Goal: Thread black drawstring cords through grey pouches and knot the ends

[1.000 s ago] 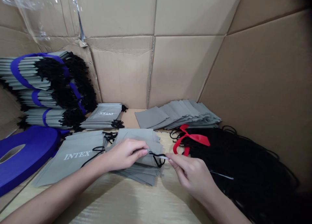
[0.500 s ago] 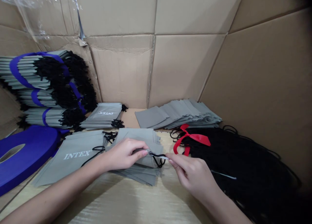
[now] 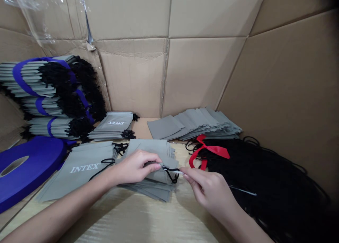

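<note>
1. A pale wooden table (image 3: 132, 220) is carrying everything.
2. Grey drawstring bags (image 3: 76, 170) are lying on it in stacks.
3. A blue ribbon roll (image 3: 30, 169) is lying left.
4. Black cords (image 3: 261, 179) are lying heaped right.

My grey fabric bag (image 3: 161, 163) lies on a loose stack (image 3: 148, 190). A thin black cord (image 3: 172, 175) loops off its right edge.

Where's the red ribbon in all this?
In the head view, the red ribbon lies right of centre on the heap of black cords, just beyond the right hand and in front of the fanned gray bags.
</note>
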Available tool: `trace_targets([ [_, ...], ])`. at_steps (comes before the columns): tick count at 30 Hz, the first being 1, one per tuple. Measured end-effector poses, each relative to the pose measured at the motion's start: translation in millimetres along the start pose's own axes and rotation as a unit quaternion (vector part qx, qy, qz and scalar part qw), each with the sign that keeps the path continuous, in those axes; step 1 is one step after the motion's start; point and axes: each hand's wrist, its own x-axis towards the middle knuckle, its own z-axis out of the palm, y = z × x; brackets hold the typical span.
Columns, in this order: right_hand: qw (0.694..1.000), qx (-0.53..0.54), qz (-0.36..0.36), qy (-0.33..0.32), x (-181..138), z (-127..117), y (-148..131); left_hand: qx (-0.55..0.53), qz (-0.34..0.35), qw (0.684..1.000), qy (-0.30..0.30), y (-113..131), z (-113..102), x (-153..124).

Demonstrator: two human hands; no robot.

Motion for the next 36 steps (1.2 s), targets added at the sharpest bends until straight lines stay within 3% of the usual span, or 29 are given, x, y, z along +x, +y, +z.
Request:
trace_targets([
  [24,0.999,-0.038,-0.011,0.016,-2.1,1.5,-2.5,0.049,-0.031,0.997,0.049,1.2,9.3,0.7],
  [30,0.999,-0.013,0.010,0.028,-2.4,5.3,-1.8,0.084,-0.030,0.988,0.123,1.8,15.3,-2.8],
  [36,0.999,0.009,0.030,0.019,-2.5,8.1,-2.1,0.069,-0.035,0.986,0.149,1.4,20.3,-5.0],
])
